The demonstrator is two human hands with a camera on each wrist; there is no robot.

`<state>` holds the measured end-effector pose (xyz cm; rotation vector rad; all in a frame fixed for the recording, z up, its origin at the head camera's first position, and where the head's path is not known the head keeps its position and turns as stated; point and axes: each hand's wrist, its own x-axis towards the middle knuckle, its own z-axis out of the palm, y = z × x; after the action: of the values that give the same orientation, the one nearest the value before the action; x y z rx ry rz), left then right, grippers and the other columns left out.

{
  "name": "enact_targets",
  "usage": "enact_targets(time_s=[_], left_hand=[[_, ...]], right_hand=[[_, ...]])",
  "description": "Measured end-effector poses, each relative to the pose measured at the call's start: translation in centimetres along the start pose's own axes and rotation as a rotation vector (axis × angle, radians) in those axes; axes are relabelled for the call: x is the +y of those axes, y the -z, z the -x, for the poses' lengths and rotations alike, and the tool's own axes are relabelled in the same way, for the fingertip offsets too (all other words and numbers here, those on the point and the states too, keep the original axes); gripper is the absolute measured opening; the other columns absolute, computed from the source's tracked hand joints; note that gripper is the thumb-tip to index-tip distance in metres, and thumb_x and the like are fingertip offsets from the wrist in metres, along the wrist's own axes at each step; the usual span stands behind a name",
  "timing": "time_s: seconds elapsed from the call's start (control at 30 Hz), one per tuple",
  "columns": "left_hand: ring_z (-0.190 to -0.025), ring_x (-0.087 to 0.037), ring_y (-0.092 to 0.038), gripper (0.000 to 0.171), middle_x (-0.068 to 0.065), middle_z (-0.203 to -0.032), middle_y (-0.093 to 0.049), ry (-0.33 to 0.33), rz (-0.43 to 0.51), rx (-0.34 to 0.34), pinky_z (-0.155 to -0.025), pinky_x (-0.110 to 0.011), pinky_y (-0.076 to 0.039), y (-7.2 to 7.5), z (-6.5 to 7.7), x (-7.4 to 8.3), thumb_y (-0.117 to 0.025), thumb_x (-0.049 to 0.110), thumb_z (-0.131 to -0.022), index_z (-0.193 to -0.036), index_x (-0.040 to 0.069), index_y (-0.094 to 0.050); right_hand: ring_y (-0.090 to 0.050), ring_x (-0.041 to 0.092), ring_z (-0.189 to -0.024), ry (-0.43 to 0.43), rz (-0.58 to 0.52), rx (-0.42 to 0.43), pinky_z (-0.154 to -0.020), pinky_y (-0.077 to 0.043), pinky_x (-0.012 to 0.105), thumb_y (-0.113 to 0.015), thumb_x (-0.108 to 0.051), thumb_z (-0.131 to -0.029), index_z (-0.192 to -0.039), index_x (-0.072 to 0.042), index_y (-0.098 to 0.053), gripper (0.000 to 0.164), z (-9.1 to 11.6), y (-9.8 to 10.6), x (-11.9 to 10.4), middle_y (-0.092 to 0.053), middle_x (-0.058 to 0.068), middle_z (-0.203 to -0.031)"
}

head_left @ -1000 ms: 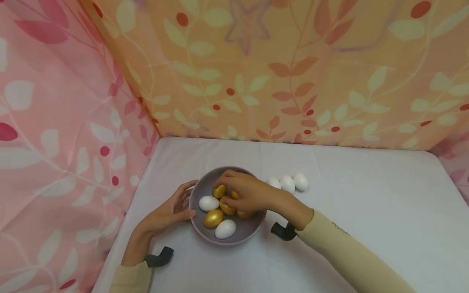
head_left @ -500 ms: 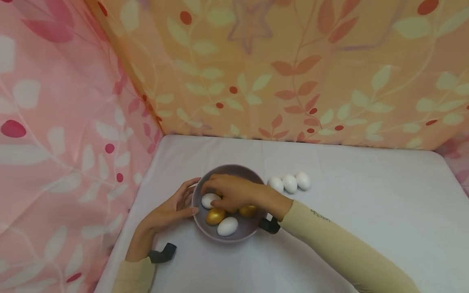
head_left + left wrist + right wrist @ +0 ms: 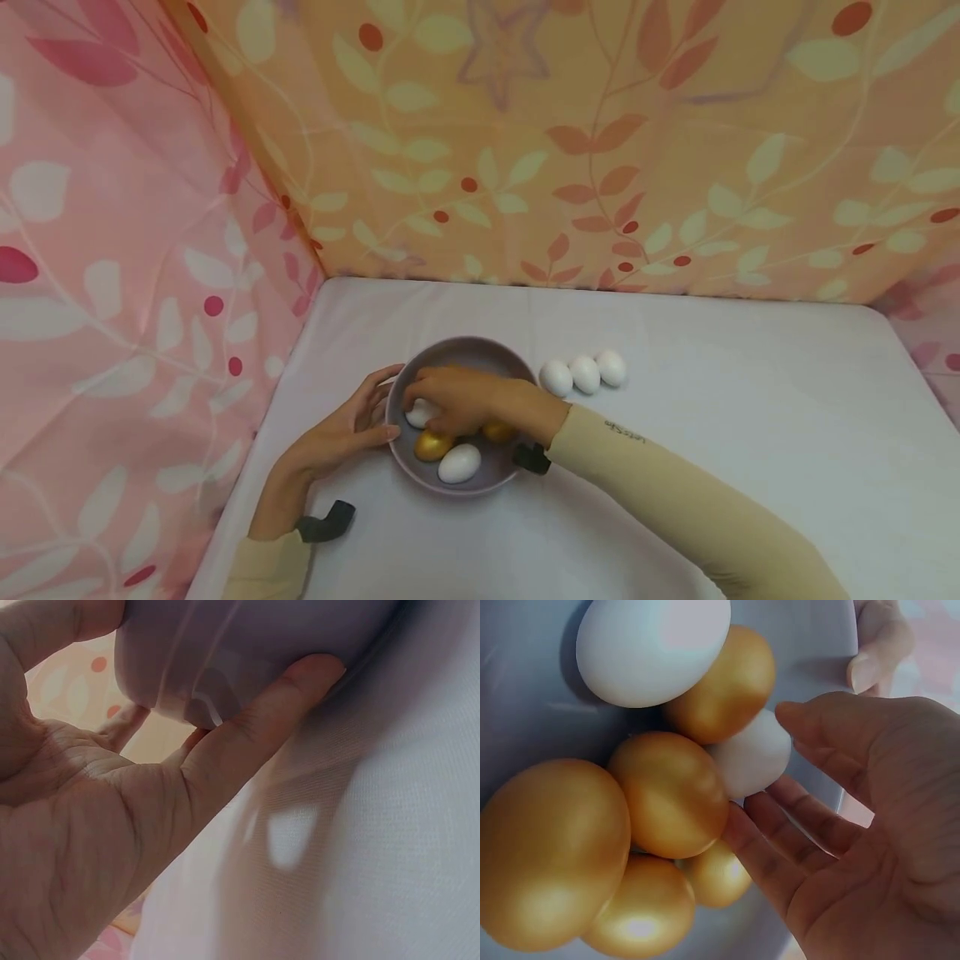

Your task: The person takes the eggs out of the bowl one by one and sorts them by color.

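A grey-purple bowl (image 3: 487,486) holds gold and white eggs. My left hand (image 3: 337,437) rests against the bowl's left outer side, its thumb and fingers spread along the wall; in the left wrist view the thumb lies straight along the bowl. Inside the bowl, my right hand (image 3: 457,400) has its thumb and fingertips at opposite sides of a white egg (image 3: 754,757). Beside that egg lie a gold egg (image 3: 432,446) and, nearer the front, another white egg (image 3: 459,463). My right hand hides much of the other gold eggs (image 3: 667,795) in the head view.
Three white eggs (image 3: 584,375) sit in a row on the white-covered table (image 3: 712,400), just right of the bowl. Patterned cloth walls (image 3: 525,167) rise behind the table and at its left.
My right hand has moved left within the bowl, from over the gold eggs to the white egg at the left side. My left hand has stayed at the bowl.
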<state>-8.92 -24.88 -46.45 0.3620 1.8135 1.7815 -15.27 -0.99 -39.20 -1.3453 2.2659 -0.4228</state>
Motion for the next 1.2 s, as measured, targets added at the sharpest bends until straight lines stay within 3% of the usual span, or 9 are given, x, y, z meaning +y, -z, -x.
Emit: enact_targets(time_s=[0.23, 0.53, 0.87, 1.2], left_hand=[[-0.149, -0.024, -0.026, 0.083, -0.006, -0.165, -0.02, -0.012, 0.005, 0.0, -0.101, -0.036, -0.049, -0.1, -0.3, -0.2, -0.062, 0.005, -0.097, -0.158, 0.034, -0.014], [-0.147, -0.017, -0.031, 0.082, -0.009, -0.165, -0.019, -0.056, 0.007, -0.032, -0.101, -0.036, -0.05, 0.1, -0.3, -0.6, -0.059, 0.002, -0.098, -0.159, 0.029, -0.012], [-0.153, -0.033, -0.018, 0.082, -0.007, -0.166, -0.019, -0.001, -0.002, -0.002, -0.104, -0.037, -0.047, 0.1, 0.0, -0.1, -0.061, 0.003, -0.097, -0.158, 0.034, -0.015], [-0.156, -0.034, -0.015, 0.083, -0.006, -0.166, -0.02, 0.017, 0.005, 0.012, -0.107, -0.033, -0.045, -0.2, 0.1, 0.1, -0.061, 0.003, -0.097, -0.157, 0.035, -0.015]], right_hand=[[-0.058, 0.014, -0.111, -0.054, 0.049, -0.035, -0.101, -0.048, 0.03, -0.071, -0.014, -0.091, -0.129, -0.019, -0.065, 0.038, -0.6, 0.1, -0.2, -0.06, 0.001, -0.128], [-0.058, 0.015, -0.115, -0.078, 0.069, -0.065, -0.1, -0.049, 0.031, -0.072, -0.009, -0.089, -0.131, -0.019, -0.063, 0.044, -1.1, 0.1, -0.4, -0.06, 0.001, -0.131], [-0.061, 0.016, -0.112, -0.041, 0.11, -0.063, -0.098, -0.05, 0.032, -0.074, -0.014, -0.089, -0.127, -0.018, -0.066, 0.039, -1.9, 0.3, -0.2, -0.067, 0.0, -0.124], [-0.059, 0.016, -0.119, -0.013, 0.081, -0.009, -0.105, -0.047, 0.031, -0.075, -0.017, -0.089, -0.128, -0.02, -0.063, 0.041, -0.9, 0.8, 0.4, -0.061, 0.002, -0.13]])
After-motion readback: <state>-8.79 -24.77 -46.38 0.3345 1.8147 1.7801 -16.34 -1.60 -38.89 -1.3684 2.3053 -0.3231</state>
